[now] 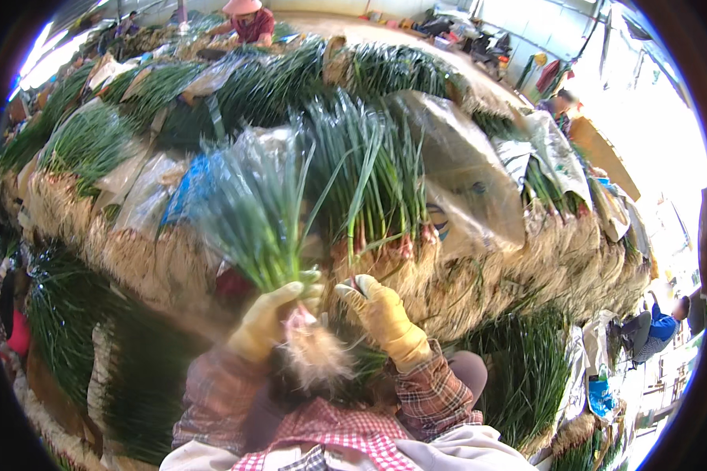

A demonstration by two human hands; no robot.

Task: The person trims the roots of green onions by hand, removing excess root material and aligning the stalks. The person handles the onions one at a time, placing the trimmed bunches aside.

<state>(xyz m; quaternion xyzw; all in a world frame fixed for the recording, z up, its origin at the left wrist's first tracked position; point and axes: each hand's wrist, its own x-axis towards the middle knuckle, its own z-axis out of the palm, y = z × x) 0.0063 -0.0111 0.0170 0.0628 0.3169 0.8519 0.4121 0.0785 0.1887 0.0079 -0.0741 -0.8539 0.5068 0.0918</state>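
Note:
My left hand, in a yellow rubber glove, grips a bunch of green onions. Its leaves fan up and away from me, blurred, while the pale bushy roots hang below the fist towards my lap. To the right, my gloved right hand pinches a thin green onion stalk between thumb and fingers; its lower end is mostly hidden by the glove. Just beyond both hands lies a heap of loose green onions with reddish bases, on top of a thick bank of pale roots.
A clear plastic sheet covers stacked onions on the right, and blue plastic lies left. More green onions are piled beside me on the right and on the left. People work at the far side and far right.

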